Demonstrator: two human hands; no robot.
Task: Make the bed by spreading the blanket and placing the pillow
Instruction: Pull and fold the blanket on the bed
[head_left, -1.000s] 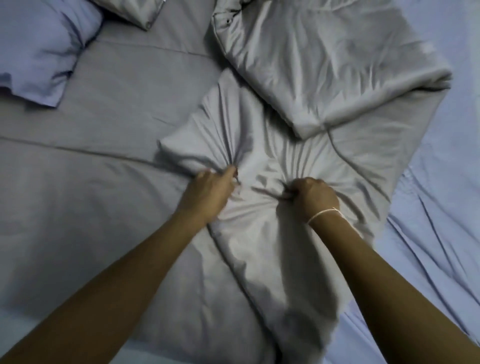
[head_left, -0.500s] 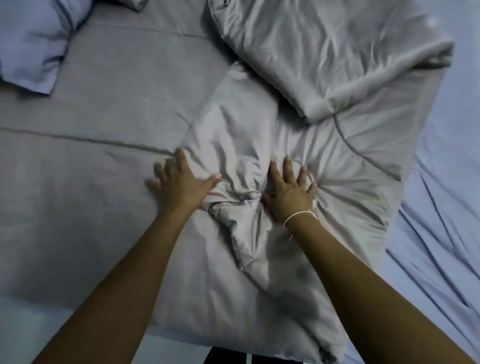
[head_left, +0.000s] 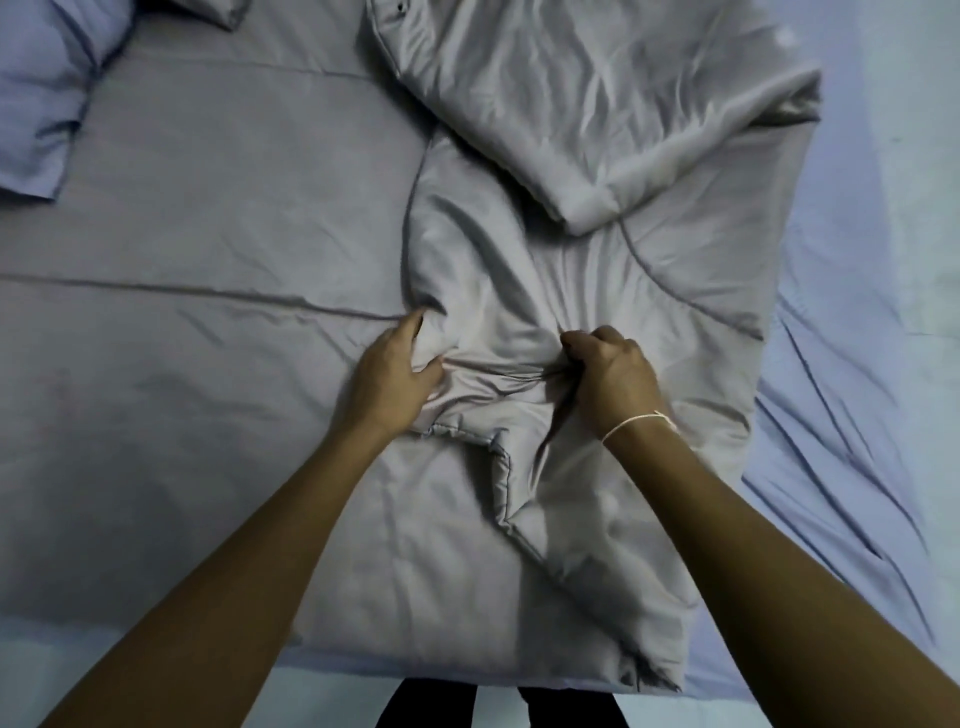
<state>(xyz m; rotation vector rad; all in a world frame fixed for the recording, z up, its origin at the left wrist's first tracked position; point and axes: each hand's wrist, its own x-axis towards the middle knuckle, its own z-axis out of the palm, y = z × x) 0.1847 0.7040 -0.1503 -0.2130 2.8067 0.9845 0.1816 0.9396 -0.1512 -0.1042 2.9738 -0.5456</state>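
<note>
Both hands are bunching up the grey blanket (head_left: 597, 270) mid-bed: left hand (head_left: 395, 374) and right hand (head_left: 610, 376) each have fingers curled around a fold. Pillow (head_left: 47, 88) sits top-left on the blue sheet (head_left: 857, 312).

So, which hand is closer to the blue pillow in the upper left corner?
Left. The left hand grips the grey blanket on the side toward the blue pillow, though well apart from it. The right hand grips the blanket farther right, with the left hand between it and the pillow.

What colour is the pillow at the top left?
Pale blue-lavender, plain with no pattern; the pillow shows in the head view.
</note>
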